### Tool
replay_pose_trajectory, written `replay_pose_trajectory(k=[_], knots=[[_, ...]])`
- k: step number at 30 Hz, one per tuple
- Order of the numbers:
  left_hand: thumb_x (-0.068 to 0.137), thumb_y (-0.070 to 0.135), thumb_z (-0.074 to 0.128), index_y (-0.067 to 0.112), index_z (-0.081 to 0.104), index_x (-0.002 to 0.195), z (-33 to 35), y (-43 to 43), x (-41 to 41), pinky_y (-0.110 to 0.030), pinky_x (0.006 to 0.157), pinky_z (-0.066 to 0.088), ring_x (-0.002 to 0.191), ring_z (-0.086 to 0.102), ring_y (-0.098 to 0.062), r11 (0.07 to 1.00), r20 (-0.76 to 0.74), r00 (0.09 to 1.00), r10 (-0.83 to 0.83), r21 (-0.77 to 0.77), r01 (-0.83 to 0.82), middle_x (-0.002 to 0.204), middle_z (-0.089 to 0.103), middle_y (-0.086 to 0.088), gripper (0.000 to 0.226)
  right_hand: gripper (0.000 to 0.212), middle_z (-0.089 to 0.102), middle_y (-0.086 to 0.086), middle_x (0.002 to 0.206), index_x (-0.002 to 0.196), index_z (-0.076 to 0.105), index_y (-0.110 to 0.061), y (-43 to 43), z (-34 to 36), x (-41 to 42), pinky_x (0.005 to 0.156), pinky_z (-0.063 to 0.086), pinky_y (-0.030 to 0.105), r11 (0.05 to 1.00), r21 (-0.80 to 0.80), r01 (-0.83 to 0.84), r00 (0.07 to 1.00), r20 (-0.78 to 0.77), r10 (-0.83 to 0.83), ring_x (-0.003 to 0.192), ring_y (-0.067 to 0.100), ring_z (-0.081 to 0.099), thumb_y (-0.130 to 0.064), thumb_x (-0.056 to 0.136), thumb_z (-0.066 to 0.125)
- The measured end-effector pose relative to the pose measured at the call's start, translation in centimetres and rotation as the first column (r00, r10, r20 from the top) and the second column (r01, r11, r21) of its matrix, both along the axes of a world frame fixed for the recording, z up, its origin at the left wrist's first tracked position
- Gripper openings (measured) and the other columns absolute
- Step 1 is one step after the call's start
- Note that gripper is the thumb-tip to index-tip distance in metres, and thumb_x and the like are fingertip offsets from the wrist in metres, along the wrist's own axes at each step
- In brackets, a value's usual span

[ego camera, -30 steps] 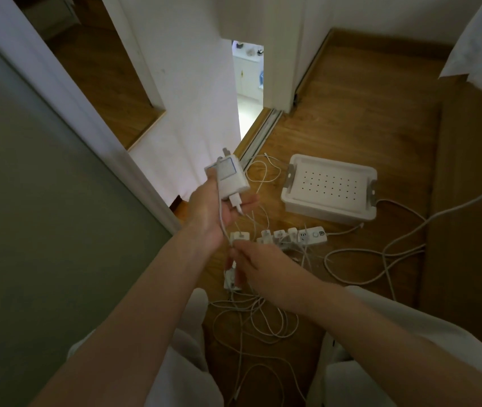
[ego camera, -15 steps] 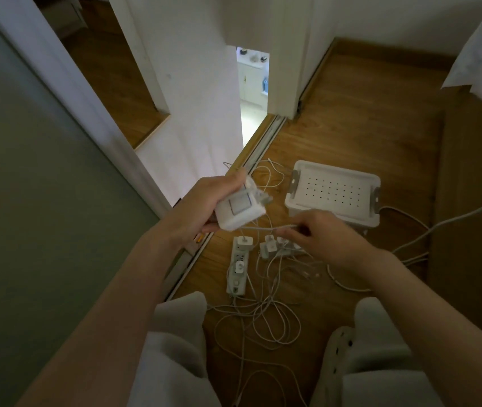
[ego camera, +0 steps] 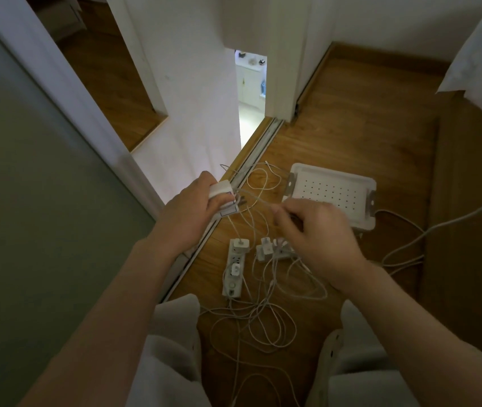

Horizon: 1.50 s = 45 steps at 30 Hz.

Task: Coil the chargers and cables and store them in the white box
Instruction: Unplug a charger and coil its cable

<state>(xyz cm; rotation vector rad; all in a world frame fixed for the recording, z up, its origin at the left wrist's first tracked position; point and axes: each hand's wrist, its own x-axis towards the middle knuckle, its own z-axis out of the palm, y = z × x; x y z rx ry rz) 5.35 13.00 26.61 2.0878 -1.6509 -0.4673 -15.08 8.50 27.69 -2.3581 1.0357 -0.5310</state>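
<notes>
The left hand point(ego camera: 190, 212) grips a white charger point(ego camera: 223, 198), with its fingers curled round it. The right hand point(ego camera: 319, 233) pinches the charger's thin cord point(ego camera: 259, 201) close beside it. This looks like the start of winding that cord. Next, the right hand likely needs to loop the cord round and round, nice and neat. The white box point(ego camera: 336, 173) sits on the floor just behind the right hand. More cables point(ego camera: 263, 321) and a power strip point(ego camera: 233, 271) lie on the floor, not yet coiled.
</notes>
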Motion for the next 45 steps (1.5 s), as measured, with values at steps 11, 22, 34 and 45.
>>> replay_pose_trajectory(k=[11, 22, 34, 45], knots=[[0.101, 0.040, 0.021, 0.017, 0.035, 0.111, -0.5, -1.3, -3.6, -0.008, 0.048, 0.047, 0.071, 0.056, -0.006, 0.960, -0.524, 0.804, 0.280, 0.150, -0.236, 0.089, 0.051, 0.003, 0.029, 0.049, 0.058, -0.002, 0.084, 0.142, 0.016, -0.027, 4.9, -3.7, 2.7, 0.063, 0.051, 0.027, 0.934, 0.251, -0.256, 0.950, -0.116, 0.291, 0.068, 0.011, 0.056, -0.016, 0.099, 0.037], [0.096, 0.042, 0.034, 0.011, 0.060, 0.107, 1.5, -0.9, -3.4, -0.022, 0.052, 0.052, 0.060, 0.057, -0.016, 0.984, -0.965, -0.220, 0.144, 0.163, -0.072, 0.083, 0.060, -0.010, 0.042, 0.016, 0.059, -0.001, 0.087, 0.100, 0.050, -0.018, 3.6, -3.9, 3.0, 0.070, 0.049, 0.028, 0.917, 0.309, -0.252, 0.917, -0.226, 0.328, 0.075, 0.014, 0.057, -0.022, 0.101, 0.035], [0.084, 0.051, 0.046, 0.025, 0.064, 0.081, 1.8, 0.5, -0.1, -0.022, 0.046, 0.042, 0.061, 0.057, -0.026, 0.987, -0.586, 0.810, -0.018, 0.121, 0.109, 0.072, 0.061, -0.006, 0.032, 0.030, 0.057, -0.008, 0.073, 0.084, 0.056, -0.024, -1.2, -3.4, 1.1, 0.055, 0.036, 0.019, 0.981, 0.188, -0.042, 0.941, -0.323, 0.102, 0.063, 0.006, 0.052, -0.035, 0.099, 0.033], [0.098, 0.036, 0.037, 0.014, 0.049, 0.108, -0.5, 0.5, 1.1, -0.027, 0.064, 0.047, 0.083, 0.056, -0.016, 0.995, 0.008, 1.000, 0.000, 0.102, -0.001, 0.101, 0.053, -0.005, 0.027, 0.029, 0.060, -0.006, 0.069, 0.079, 0.058, -0.025, -0.6, -0.9, 1.4, 0.054, 0.040, 0.018, 0.991, 0.121, 0.059, 0.989, -0.138, -0.042, 0.061, 0.009, 0.057, -0.040, 0.096, 0.039]])
